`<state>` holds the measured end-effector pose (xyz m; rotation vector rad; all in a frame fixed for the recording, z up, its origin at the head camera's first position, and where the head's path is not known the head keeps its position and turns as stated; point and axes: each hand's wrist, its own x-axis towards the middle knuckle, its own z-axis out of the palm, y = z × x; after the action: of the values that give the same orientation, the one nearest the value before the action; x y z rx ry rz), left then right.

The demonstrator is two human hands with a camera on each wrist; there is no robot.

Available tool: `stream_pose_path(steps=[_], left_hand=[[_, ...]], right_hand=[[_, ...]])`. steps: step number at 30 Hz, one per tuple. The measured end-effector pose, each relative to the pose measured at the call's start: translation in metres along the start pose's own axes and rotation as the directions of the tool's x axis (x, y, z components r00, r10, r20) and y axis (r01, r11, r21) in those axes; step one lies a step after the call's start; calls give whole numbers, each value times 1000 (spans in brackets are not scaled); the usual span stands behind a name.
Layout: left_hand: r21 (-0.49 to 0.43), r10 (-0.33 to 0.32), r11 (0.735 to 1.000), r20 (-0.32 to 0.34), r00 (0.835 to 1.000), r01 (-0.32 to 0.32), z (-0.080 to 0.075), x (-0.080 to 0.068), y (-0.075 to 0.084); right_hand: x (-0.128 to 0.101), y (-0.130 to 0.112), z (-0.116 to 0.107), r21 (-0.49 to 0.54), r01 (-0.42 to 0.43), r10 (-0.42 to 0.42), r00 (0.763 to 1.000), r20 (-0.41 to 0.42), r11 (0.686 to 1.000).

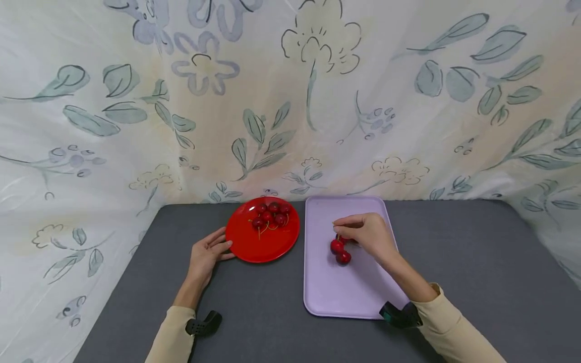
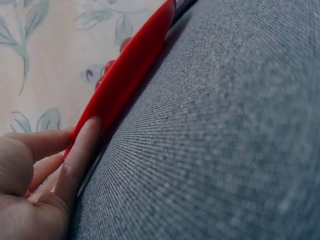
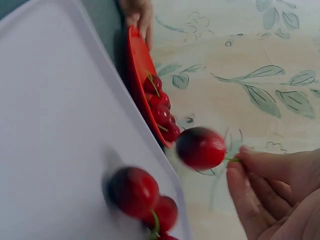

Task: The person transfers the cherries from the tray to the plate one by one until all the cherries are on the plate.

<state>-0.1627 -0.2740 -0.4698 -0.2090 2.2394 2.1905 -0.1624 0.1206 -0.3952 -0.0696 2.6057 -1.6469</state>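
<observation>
My right hand (image 1: pixel 366 234) is over the lilac tray (image 1: pixel 327 292), thumb and fingertip pinching a dark red cherry (image 3: pixel 200 148) by its green stem. In the right wrist view the cherry hangs above the tray. Beneath it, a few more cherries (image 3: pixel 134 192) lie close together on the tray. At the left, my left hand (image 1: pixel 205 256) grips the near-left rim of a round red plate (image 1: pixel 258 249), with the thumb against the plate's side in the left wrist view. Several cherries with stems (image 1: pixel 267 217) sit in a cluster toward the plate's far right.
Plate and tray stand side by side on a dark grey tabletop (image 1: pixel 263 312), a narrow gap between them. Behind the table's far edge hangs a curtain printed with flowers and leaves (image 1: pixel 272 166). Black straps (image 1: pixel 204 323) are on both wrists.
</observation>
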Motion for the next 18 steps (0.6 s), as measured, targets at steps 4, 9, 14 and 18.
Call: stream_pose_path(steps=[4,9,14,18], left_hand=[[-14,-1,1000,-6,1000,0,0,-2,-1],[-20,2,1000,2,1000,-2,1,-5,-3],[-34,-4,999,-4,1000,4,1,-7,-4],[-55,-18,998,-2,1000,18,0,-8,-6]], right_hand=[[8,0,13,137,-55,51,998,34,989],[16,-1,33,352,-124,98,991,90,928],[25,-2,55,551,-116,76,993,95,827],[29,-3,73,644,-121,91,993,80,755]])
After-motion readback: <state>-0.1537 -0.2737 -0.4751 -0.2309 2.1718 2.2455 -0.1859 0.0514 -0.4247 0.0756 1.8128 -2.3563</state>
